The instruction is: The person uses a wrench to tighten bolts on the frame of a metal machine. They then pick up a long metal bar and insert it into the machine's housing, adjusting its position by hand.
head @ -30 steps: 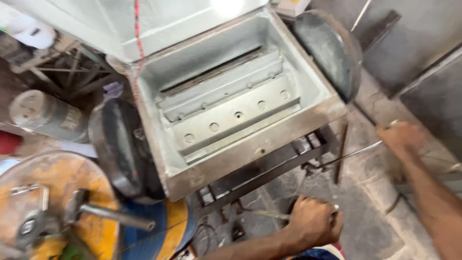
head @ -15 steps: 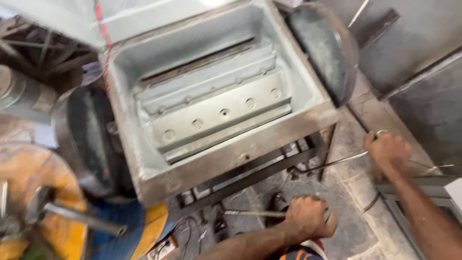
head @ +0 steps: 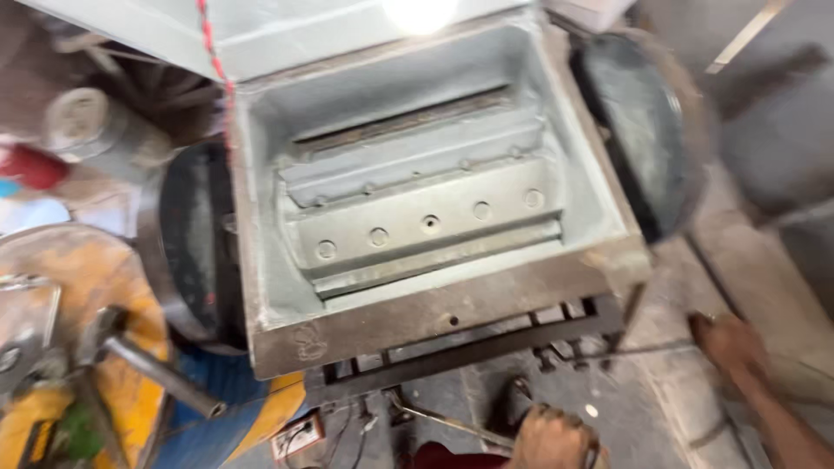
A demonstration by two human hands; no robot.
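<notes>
At the bottom edge, the left hand (head: 552, 439) is fisted around a thin metal rod (head: 443, 421). The right hand (head: 730, 343) grips another thin rod (head: 643, 351) just beside the frame. Beyond, the open grey metal machine box (head: 434, 321) holds a bladed rotor (head: 426, 217) with five round bolts; two dark flywheels (head: 187, 243) flank it.

hands (head: 556, 439) blurred, grips unclear | left hand cut by bottom edge

Metal workshop or small factory floor. Large open grey steel machine housing (head: 426, 200) with bolted blade rotor inside, heavy dark flywheels (head: 638, 130) on both sides, welded iron frame (head: 460, 360) beneath, stained concrete floor (head: 747, 287), blue and yellow drum (head: 217, 417), loose wiring and scattered metal parts.
</notes>
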